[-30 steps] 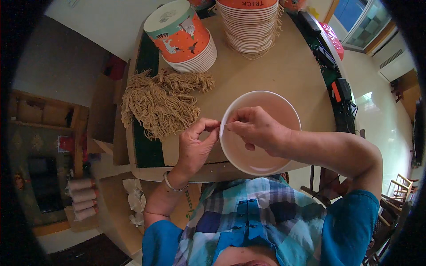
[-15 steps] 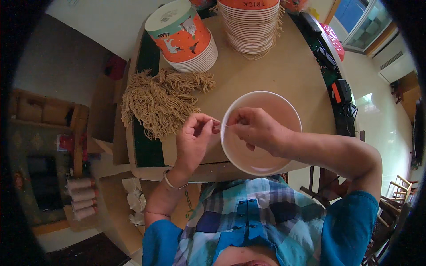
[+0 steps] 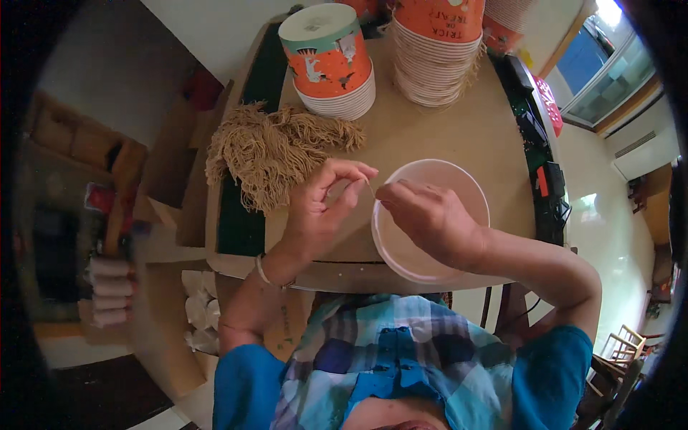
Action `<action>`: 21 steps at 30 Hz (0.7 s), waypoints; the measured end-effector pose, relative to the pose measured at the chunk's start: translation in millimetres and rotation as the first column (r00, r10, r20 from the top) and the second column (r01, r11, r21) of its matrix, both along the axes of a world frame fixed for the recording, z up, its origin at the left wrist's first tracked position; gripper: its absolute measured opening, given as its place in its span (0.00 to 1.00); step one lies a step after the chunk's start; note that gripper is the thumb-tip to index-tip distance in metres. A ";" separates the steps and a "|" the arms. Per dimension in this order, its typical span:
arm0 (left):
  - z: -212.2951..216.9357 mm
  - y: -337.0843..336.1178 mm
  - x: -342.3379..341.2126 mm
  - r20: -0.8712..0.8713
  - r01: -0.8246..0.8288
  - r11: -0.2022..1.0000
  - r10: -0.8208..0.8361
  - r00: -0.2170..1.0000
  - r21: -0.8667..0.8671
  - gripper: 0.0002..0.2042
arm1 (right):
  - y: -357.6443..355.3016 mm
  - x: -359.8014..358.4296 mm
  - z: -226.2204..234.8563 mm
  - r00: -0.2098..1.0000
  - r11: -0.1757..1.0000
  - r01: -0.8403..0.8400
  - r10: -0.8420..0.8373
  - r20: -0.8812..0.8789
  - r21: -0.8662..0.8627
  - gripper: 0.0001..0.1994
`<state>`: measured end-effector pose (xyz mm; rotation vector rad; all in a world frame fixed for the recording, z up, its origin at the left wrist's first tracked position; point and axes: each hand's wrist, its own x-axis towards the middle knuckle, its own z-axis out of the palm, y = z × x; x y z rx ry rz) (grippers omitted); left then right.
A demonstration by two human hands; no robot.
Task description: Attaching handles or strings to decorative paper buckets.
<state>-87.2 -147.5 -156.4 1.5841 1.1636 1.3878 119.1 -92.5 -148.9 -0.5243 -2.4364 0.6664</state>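
A white-lined paper bucket (image 3: 401, 247) stands at the table's near edge, its mouth facing up. My right hand (image 3: 438, 218) reaches over its left rim with the fingers pinched. Just left of the rim, my left hand (image 3: 321, 208) has thumb and forefinger closed on a short tan cord (image 3: 370, 188). The cord runs between both hands' fingertips. Where it meets the bucket wall is hidden by my right hand. Beyond my left hand lies a loose heap of tan twisted cords (image 3: 269, 150).
An upside-down stack of orange paper buckets (image 3: 330, 75) stands behind the cords. A taller bucket stack (image 3: 437, 61), with cords hanging from it, stands to its right. Black devices (image 3: 548, 179) line the table's right edge. An open cardboard box (image 3: 168, 315) sits at lower left.
My hands have shifted up slightly; the right fingers have come from inside the bucket to its left rim. A length of cord now shows between the hands. The whole view has shifted.
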 end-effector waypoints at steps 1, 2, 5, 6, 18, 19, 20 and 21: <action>0.4 2.5 -0.4 0.004 -0.006 1.000 0.006 1.000 0.005 0.03 | 0.1 0.2 2.7 1.000 1.000 -0.006 0.006 0.004 0.005 0.13; 0.3 7.2 -0.7 0.013 0.068 0.998 -0.068 0.998 -0.008 0.03 | 0.0 -0.5 8.7 0.997 0.985 -0.035 0.022 0.079 0.170 0.15; 4.2 16.8 0.5 0.001 0.160 0.986 -0.161 0.987 -0.041 0.03 | -1.5 -4.0 9.2 0.975 0.911 -0.073 -0.020 0.222 0.405 0.17; 6.0 19.3 0.5 -0.022 0.180 0.981 -0.182 0.983 -0.067 0.04 | -2.2 -5.0 8.0 0.958 0.877 -0.072 -0.072 0.278 0.475 0.18; 26.4 36.2 -4.2 -0.485 0.252 0.967 -0.242 0.840 -0.046 0.05 | -9.8 -19.2 21.0 0.810 0.757 -0.227 -0.203 0.551 0.612 0.13; 26.9 37.9 -4.7 -0.484 0.252 0.967 -0.241 0.841 -0.044 0.05 | -10.8 -20.2 21.0 0.808 0.756 -0.229 -0.203 0.553 0.613 0.13; 27.8 39.4 -4.8 -0.466 0.286 0.957 -0.278 0.840 -0.055 0.06 | -12.0 -20.9 20.9 0.812 0.729 -0.224 -0.227 0.537 0.647 0.13; 28.6 40.6 -5.0 -0.449 0.320 0.945 -0.314 0.837 -0.065 0.06 | -13.0 -21.3 20.9 0.816 0.700 -0.219 -0.251 0.521 0.680 0.12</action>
